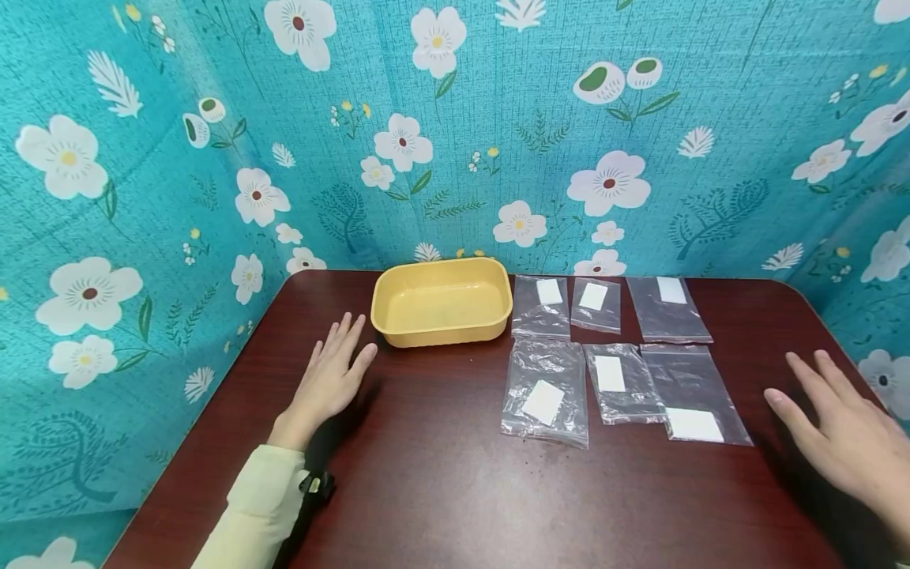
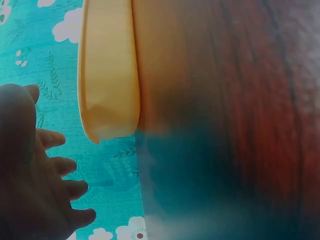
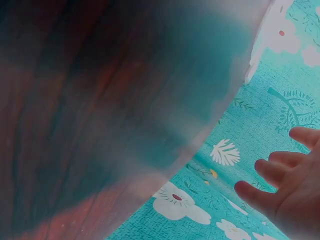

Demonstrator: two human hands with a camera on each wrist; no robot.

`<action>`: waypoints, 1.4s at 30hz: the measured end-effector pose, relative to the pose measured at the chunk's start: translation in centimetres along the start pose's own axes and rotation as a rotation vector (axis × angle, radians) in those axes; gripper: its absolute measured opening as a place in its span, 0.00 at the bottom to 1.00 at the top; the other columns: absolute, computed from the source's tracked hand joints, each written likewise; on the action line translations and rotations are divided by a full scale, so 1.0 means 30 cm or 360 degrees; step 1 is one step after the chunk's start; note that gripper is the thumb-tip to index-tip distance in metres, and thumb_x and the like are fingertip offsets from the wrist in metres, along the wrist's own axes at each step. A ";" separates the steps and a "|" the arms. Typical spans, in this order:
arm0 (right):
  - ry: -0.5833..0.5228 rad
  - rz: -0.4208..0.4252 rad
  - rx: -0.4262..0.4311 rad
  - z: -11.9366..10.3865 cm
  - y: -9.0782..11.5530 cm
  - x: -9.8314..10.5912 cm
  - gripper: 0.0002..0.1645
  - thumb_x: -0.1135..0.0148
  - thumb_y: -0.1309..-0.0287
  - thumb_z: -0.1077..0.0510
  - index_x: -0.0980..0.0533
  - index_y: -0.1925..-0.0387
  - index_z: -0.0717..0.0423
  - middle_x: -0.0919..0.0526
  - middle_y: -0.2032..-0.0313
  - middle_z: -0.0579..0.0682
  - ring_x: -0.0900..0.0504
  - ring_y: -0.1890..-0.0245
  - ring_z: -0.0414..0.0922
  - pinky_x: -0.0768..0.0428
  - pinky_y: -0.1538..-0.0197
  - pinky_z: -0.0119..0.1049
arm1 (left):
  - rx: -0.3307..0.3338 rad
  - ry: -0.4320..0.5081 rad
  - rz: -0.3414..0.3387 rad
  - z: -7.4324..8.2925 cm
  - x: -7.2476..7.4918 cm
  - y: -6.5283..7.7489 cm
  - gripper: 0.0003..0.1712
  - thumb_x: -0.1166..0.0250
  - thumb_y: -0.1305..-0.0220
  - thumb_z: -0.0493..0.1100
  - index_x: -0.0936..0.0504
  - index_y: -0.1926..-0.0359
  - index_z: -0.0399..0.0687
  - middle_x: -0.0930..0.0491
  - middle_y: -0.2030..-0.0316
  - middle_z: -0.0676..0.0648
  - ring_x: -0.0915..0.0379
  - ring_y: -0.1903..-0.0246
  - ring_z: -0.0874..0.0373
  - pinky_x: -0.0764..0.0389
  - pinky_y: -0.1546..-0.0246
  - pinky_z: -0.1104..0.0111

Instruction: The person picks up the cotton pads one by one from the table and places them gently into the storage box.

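Note:
On the left of the table, my left hand (image 1: 329, 381) has its fingers straight and holds nothing; it is nearest to a yellow plastic tray (image 1: 442, 337). In the left wrist view the tray (image 2: 111, 80) appears beyond the spread fingers. Over the right side of the table, my right hand (image 1: 846, 438) is likewise extended with nothing in it. Nearest to it lies a clear plastic bag (image 1: 686, 383) with a white slip at its lower end. Several more such bags lie in two rows, among them a crinkled one (image 1: 547, 363) and a small one (image 1: 596, 318) at the back.
The dark reddish-brown table (image 1: 455, 490) has rounded back corners. A teal floral curtain (image 1: 469, 174) hangs right behind it and along both sides. A dark wrist strap (image 1: 317, 484) sits on my left sleeve (image 1: 256, 506).

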State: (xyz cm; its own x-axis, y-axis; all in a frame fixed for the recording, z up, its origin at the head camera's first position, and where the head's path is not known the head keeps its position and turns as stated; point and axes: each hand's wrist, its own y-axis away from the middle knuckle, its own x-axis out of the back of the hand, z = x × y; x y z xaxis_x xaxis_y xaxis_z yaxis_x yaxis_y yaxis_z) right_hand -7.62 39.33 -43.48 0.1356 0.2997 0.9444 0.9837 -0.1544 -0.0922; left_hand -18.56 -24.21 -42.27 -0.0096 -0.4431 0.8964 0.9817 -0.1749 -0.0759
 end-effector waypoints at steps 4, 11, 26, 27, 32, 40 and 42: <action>-0.0042 -0.0015 -0.0004 -0.011 0.002 0.007 0.52 0.55 0.26 0.35 0.62 0.22 0.65 0.68 0.26 0.74 0.62 0.29 0.76 0.60 0.40 0.80 | 0.0012 0.0158 0.0005 0.002 0.005 -0.014 0.42 0.59 0.23 0.68 0.52 0.19 0.53 0.57 0.21 0.43 0.64 0.23 0.44 0.58 0.28 0.40; -0.0083 -0.0010 0.0030 -0.044 0.001 0.014 0.52 0.52 0.27 0.37 0.60 0.22 0.66 0.60 0.28 0.78 0.57 0.29 0.75 0.54 0.40 0.79 | 0.0070 0.0438 0.0026 0.016 0.009 -0.049 0.40 0.57 0.22 0.64 0.53 0.19 0.56 0.55 0.21 0.46 0.58 0.23 0.49 0.51 0.27 0.46; -0.0169 0.0030 0.0086 -0.134 -0.013 0.012 0.52 0.44 0.29 0.38 0.54 0.22 0.64 0.34 0.41 0.82 0.28 0.50 0.77 0.31 0.55 0.77 | 0.0199 0.1086 0.0103 0.044 -0.016 -0.154 0.36 0.54 0.19 0.50 0.56 0.19 0.46 0.55 0.21 0.43 0.60 0.23 0.51 0.50 0.26 0.54; -0.0176 0.0030 0.0092 -0.139 -0.013 0.010 0.52 0.44 0.30 0.38 0.53 0.22 0.65 0.33 0.42 0.82 0.26 0.52 0.76 0.29 0.56 0.76 | 0.0222 0.1120 0.0110 0.045 -0.020 -0.160 0.36 0.54 0.19 0.50 0.56 0.19 0.47 0.55 0.21 0.43 0.60 0.23 0.51 0.50 0.26 0.54; -0.0208 0.0005 0.0132 -0.162 -0.021 -0.002 0.54 0.40 0.32 0.39 0.51 0.24 0.68 0.31 0.45 0.83 0.22 0.55 0.75 0.24 0.59 0.72 | 0.0314 0.1278 0.0162 0.052 -0.042 -0.188 0.37 0.52 0.19 0.51 0.55 0.19 0.47 0.54 0.21 0.43 0.59 0.23 0.54 0.49 0.26 0.57; -0.0262 -0.0040 0.0194 -0.198 -0.029 -0.022 0.53 0.37 0.34 0.40 0.47 0.26 0.72 0.27 0.49 0.78 0.20 0.58 0.71 0.18 0.64 0.64 | 0.0383 0.1479 0.0225 0.070 -0.073 -0.212 0.38 0.51 0.20 0.49 0.56 0.19 0.48 0.56 0.21 0.47 0.60 0.23 0.57 0.48 0.26 0.61; -0.0268 -0.0053 0.0203 -0.207 -0.032 -0.027 0.52 0.37 0.34 0.40 0.45 0.27 0.73 0.26 0.49 0.77 0.19 0.59 0.69 0.18 0.64 0.62 | 0.0386 0.1520 0.0250 0.073 -0.082 -0.218 0.37 0.51 0.20 0.47 0.56 0.19 0.47 0.56 0.21 0.47 0.60 0.23 0.58 0.48 0.26 0.61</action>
State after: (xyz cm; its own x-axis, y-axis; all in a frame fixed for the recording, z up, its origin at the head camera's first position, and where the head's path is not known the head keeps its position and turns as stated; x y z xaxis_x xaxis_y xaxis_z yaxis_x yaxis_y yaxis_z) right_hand -9.40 33.39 -42.19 0.1102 0.4571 0.8825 0.9935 -0.0245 -0.1113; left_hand -24.55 -20.05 -43.03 0.0791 -0.9857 0.1488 0.9962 0.0834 0.0231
